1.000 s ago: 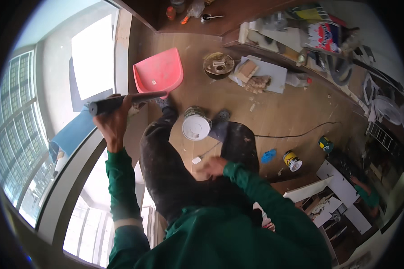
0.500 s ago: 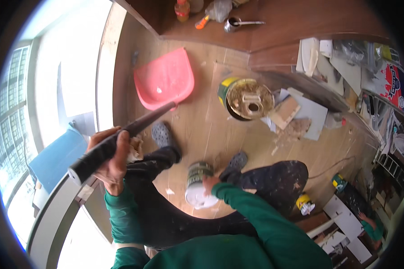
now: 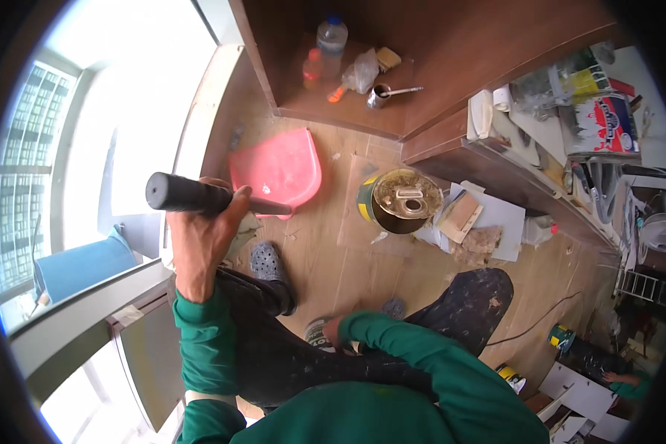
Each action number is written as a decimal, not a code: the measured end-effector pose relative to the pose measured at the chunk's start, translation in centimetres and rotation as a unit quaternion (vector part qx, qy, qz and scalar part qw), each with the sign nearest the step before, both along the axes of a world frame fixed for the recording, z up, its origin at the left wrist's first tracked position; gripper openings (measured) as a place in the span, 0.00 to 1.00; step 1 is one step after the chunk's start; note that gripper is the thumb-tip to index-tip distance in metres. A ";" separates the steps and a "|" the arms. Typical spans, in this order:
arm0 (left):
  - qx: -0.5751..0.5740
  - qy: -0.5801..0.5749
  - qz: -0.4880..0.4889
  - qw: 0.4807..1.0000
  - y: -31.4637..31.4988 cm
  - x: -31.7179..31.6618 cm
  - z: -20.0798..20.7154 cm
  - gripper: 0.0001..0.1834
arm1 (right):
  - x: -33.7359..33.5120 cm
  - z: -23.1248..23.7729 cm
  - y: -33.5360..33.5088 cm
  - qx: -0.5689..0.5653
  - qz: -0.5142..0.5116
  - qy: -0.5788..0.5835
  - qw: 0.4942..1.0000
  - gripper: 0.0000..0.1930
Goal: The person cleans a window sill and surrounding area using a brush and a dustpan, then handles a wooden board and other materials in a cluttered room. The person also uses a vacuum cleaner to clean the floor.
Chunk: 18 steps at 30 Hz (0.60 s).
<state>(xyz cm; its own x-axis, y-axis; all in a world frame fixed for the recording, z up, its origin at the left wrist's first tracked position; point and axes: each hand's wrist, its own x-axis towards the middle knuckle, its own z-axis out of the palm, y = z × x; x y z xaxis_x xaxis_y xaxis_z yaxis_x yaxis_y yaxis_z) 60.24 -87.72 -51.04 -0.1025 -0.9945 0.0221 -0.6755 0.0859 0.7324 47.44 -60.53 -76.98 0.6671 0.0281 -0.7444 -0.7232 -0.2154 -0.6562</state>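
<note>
My left hand (image 3: 203, 229) is closed round the black grip of a long pole (image 3: 187, 194). The pole's far end meets the near edge of a pink dustpan (image 3: 277, 169) lying on the floor. Low between my legs, my right hand (image 3: 334, 331) is closed at the side of a can (image 3: 317, 334) with a dark green label. My sleeve and thigh hide most of that can and my fingertips. Ahead, a larger yellow-and-green bucket (image 3: 407, 200) stands with its dirty, stained lid sitting askew on top.
Boards and scraps (image 3: 488, 218) lie right of the bucket. A brown cabinet (image 3: 362, 111) at the back holds bottles and a small metal cup (image 3: 378, 96). A cluttered shelf (image 3: 562, 133) stands at right. Another person's hand (image 3: 616, 377) shows at lower right. A window frame is at left.
My view has tilted, showing more of the cabinet. My left hand and the pole's grip have risen and swung. My right hand and the can are closer to me, more covered by my sleeve.
</note>
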 end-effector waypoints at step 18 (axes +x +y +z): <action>-0.030 -0.035 0.031 0.998 1.7 2.4 0.2 0.20 | -13.7 25.4 -7.1 -0.498 -0.539 -0.103 0.671 0.26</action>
<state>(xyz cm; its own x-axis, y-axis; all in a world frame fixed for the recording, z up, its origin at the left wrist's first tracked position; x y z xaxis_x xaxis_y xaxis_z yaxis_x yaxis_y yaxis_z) 62.63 -86.01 -50.89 -0.0434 -0.9962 0.0760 -0.7308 0.0835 0.6775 33.72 -67.62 -51.54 -0.0089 -0.9971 0.0762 -0.7271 -0.0459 -0.6850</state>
